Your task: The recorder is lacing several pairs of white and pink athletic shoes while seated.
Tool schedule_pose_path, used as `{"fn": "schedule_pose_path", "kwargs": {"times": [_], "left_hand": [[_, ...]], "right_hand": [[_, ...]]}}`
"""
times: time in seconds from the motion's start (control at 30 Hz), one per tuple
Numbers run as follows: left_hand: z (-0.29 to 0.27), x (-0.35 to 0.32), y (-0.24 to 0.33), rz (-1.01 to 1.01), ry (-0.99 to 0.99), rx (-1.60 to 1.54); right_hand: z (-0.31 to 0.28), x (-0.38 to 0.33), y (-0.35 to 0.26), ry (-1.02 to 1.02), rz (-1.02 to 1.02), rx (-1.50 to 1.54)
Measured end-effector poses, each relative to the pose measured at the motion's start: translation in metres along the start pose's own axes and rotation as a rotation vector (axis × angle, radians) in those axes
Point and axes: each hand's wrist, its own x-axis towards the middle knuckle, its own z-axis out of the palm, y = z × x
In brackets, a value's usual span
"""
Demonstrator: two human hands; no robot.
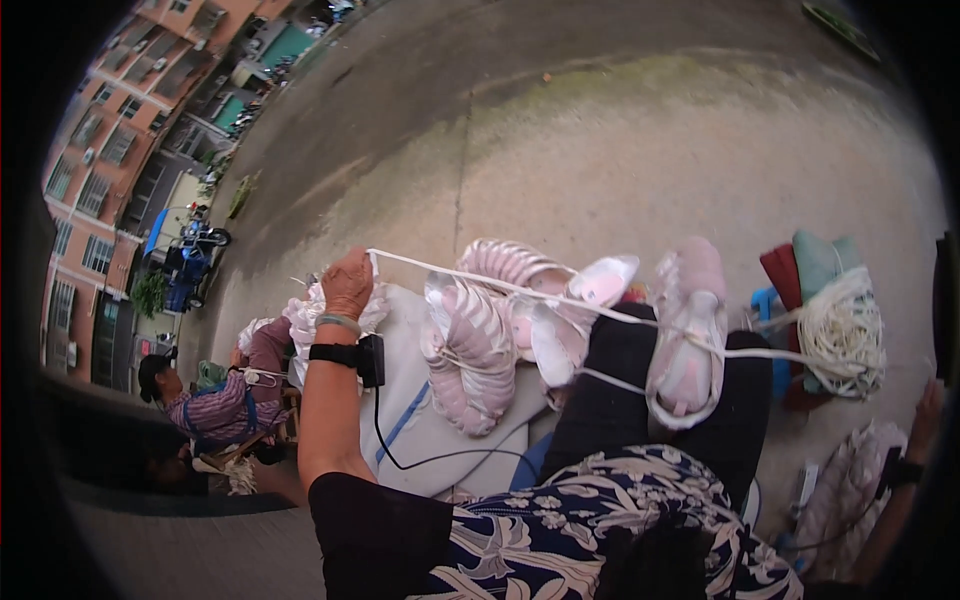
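My left hand (348, 285) is raised out to the left, closed in a fist round a white cord (480, 274). The cord runs taut to the right, across my lap and over a pale pink shoe-shaped bundle (687, 350) lying on my dark trousers. Farther right, the cord reaches a thick hank of white cord (850, 340). My right hand (926, 418) shows only in part at the far right rim, and its fingers are too dark to read. Beside my left knee lie curved stacks of nested pink-and-white shoes (470, 365), with looser shoe pieces (560, 340) next to them.
A grey sack (400, 410) with a blue stripe lies under the stacks. More pink bundles (850, 490) lie low on the right. Red and green cloth (785, 275) is beside the hank. A co-worker (225, 410) sits at left with other bundles. A blue three-wheeler (187, 262) stands farther off.
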Motion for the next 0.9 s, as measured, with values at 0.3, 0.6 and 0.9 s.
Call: {"fn": "schedule_pose_path", "kwargs": {"times": [0.3, 0.6, 0.9], "left_hand": [[0.019, -0.024, -0.055, -0.078, -0.351, 0.179], [0.032, -0.034, 0.014, -0.346, -0.716, -0.35], [0.002, -0.092, 0.25, 0.018, -1.421, -0.955]], "right_hand": [[-0.044, 0.02, -0.269, -1.1, 1.221, 0.93], [-0.058, 0.064, -0.369, -1.196, 1.427, 1.771], [0.012, 0.106, -0.434, -0.918, 1.385, 1.771]]}}
